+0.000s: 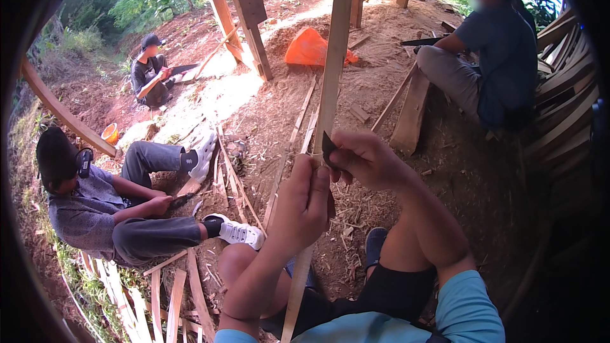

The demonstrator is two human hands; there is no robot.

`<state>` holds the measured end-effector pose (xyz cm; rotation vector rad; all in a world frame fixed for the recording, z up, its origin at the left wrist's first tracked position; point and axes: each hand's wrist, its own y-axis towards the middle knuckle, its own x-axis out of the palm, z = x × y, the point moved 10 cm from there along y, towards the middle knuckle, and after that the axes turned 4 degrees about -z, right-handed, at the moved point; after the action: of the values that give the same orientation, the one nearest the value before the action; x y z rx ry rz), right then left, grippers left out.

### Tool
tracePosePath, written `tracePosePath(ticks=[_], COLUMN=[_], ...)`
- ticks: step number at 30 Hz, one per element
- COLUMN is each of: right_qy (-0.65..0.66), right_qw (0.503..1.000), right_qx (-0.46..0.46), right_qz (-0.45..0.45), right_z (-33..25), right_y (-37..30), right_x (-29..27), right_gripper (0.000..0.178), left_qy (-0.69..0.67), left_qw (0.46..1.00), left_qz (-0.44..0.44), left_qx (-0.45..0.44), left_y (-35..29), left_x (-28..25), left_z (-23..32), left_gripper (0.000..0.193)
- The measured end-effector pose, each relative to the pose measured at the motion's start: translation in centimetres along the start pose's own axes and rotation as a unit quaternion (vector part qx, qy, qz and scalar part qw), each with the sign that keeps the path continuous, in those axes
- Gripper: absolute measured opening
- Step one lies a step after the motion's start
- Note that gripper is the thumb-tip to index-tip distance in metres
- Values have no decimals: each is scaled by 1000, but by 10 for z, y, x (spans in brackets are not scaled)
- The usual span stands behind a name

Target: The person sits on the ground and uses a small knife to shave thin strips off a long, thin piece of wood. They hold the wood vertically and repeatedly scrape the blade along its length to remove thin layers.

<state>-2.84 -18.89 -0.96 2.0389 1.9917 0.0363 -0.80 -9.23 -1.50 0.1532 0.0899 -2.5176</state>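
"What's nearest?"

"One left hand (298,200), closed round one long, flat, pale wooden strip (335,44) slanting from lower centre to upper centre; apparently gripped mid-length to steady it. One right hand (367,159), just beside, pinching one small, dark, pointed blade (327,147) at the strip's right edge, seemingly for close control."

"Beyond them, and how many?"

"From where I stand: one seated co-worker in patterned grey shirt (86,209), left; one in blue-grey shirt (492,41), upper right; one in black shirt (145,71), upper left. Co-workers clearly seen: three. Farther, one crumpled orange plastic sheet (306,46), upper centre."
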Motion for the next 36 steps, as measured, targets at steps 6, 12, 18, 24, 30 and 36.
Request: tracePosePath(ticks=[6,12,18,24,30,36], right_qy=[9,53,156,168,185,174], right_qw=[994,991,981,978,975,976], right_qx=[-85,42,86,82,72,81], right_qz=[68,115,79,92,102,101], right_z=[-2,14,18,22,21,21], right_y=[-7,-7,-12,-12,-13,-11], right_x=[-26,-3,0,0,3,6], right_gripper=[20,24,17,17,18,15], left_qy=[-73,-50,10,14,37,92], left_qw=[994,998,1000,999,999,995], left_qz=[-7,9,21,32,30,14], left_qx=[-78,-33,-2,-18,-7,46], left_y=[1,3,6,4,3,0], left_x=[2,0,-2,-3,-2,-2], left_z=[-8,-14,-13,-11,-14,-12], left_gripper=[13,7,7,7,5,11])
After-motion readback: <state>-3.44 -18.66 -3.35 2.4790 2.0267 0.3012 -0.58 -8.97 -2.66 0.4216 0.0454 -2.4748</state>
